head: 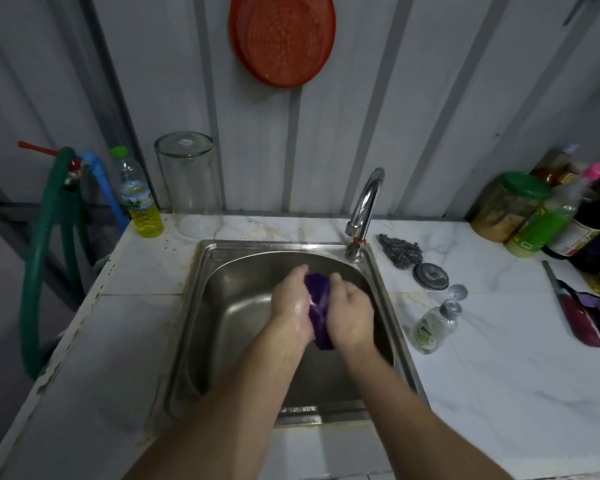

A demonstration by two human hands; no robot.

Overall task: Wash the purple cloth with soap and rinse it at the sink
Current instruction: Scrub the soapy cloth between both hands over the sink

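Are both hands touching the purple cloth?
Touching. The head view shows the left hand and the right hand pressed against either side of the purple cloth, squeezing it between them above the sink.

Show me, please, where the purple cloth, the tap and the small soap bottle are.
purple cloth (317, 299): head view, on the fold between the two hands.
tap (368, 199): head view, on the curved metal neck.
soap bottle (430, 332): head view, on its clear body, right of the sink.
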